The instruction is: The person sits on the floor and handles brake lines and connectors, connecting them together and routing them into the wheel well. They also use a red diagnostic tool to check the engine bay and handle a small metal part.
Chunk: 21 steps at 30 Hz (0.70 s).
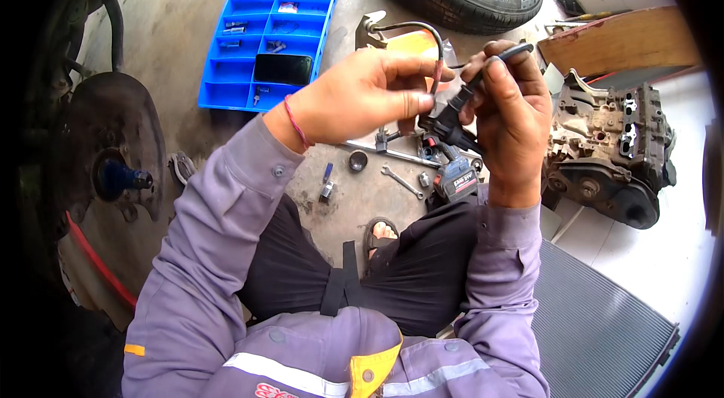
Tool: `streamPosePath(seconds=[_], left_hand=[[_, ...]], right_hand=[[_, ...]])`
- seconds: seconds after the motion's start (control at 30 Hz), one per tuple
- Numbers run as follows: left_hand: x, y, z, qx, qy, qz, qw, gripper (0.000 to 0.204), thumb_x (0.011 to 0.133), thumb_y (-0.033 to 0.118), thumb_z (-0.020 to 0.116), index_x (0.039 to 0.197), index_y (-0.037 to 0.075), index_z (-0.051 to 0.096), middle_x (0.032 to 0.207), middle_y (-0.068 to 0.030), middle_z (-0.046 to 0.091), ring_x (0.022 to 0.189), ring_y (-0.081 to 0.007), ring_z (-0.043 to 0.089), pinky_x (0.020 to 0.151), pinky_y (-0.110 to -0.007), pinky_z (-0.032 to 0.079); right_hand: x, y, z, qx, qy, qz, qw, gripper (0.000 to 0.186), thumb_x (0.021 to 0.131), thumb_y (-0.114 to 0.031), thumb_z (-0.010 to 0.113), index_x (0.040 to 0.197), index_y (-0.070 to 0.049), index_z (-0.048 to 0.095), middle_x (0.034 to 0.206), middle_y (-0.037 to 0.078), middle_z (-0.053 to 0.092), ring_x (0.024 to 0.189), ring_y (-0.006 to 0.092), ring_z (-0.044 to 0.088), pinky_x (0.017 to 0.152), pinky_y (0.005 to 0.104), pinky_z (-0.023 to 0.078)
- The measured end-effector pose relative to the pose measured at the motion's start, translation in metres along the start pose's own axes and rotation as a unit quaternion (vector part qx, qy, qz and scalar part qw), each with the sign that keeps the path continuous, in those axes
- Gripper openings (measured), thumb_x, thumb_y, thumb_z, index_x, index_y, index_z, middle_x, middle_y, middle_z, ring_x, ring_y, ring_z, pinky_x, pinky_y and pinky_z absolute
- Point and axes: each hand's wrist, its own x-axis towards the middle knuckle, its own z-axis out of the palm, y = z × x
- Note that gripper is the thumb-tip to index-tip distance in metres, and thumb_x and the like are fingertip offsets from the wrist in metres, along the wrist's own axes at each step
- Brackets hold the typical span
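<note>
My left hand (385, 89) is closed, thumb and fingers pinching a thin black cable (439, 40) with a dark red stretch. The cable arcs up and over to a metal bracket (371, 30) beyond the hand. My right hand (516, 108) is wrapped round a black ribbed plastic part (456, 105), whose rounded rod-like end sticks out past the thumb to the upper right. Its wider lower body hangs between my hands, above a cordless power tool (456, 176) on the floor. Whether the cable joins this part is hidden by my fingers.
At the far left-centre lies a blue compartment tray (215, 89) holding a black phone (283, 68) and small parts. A wheel (452, 17) lies behind, an engine (603, 142) to the right, a radiator (603, 315) near right. A wrench (402, 182) and a brake disc (113, 134) also show.
</note>
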Motion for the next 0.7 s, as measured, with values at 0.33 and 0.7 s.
streamPosePath(seconds=[0.33,0.7], left_hand=[[0.001,-0.002,0.004,0.039,0.024,-0.033,0.998,0.027,0.101,0.019,0.057,0.115,-0.002,0.066,0.091,-0.0007,0.066,0.082,-0.0073,0.058,0.073,-0.025,0.048],[0.0,-0.005,0.003,-0.003,0.053,-0.064,0.996,0.037,0.102,0.026,0.054,0.127,-0.001,0.06,0.113,-0.0043,0.066,0.105,-0.0094,0.06,0.092,-0.023,0.046]], right_hand=[[-0.004,0.006,0.005,-0.027,0.005,0.045,0.999,0.029,0.095,-0.016,0.064,0.111,0.008,0.056,0.093,0.013,0.067,0.073,0.0153,0.063,0.061,0.0274,0.055],[0.005,0.024,0.008,-0.048,0.125,0.079,0.988,0.028,0.094,-0.017,0.067,0.105,0.007,0.059,0.088,0.012,0.067,0.07,0.0134,0.065,0.061,0.0249,0.057]])
